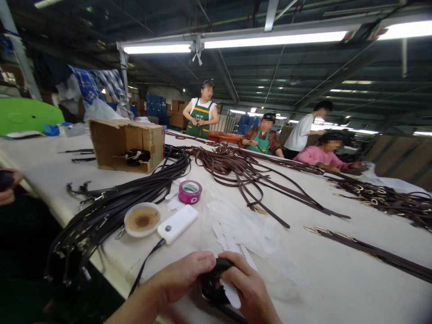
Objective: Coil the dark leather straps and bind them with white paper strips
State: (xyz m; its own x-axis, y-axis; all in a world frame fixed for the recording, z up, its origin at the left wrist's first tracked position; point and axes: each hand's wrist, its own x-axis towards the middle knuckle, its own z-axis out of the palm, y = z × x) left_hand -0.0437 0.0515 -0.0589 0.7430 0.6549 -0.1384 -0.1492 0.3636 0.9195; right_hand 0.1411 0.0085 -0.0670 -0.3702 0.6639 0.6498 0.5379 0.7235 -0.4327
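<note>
My left hand (187, 274) and my right hand (249, 288) are closed around a coiled black strap (213, 288) at the near edge of the table. My left thumb presses on top of the coil, and my right fingers wrap its other side. A white paper strip (232, 294) lies against the coil by my right fingers. Just beyond my hands are more white paper strips (222, 238) on thin clear plastic (249, 225). A white power bank (178, 223) with a black cable sits beyond my left hand, near a purple tape roll (190, 192).
A bowl of brownish stuff (141, 219) stands beside a long bundle of black straps (135, 198) hanging over the table edge. An open cardboard box (155, 148) lies behind. Brown straps (222, 168) spread across the middle and right. Several people work beyond; a person's hand (6, 193) shows at left.
</note>
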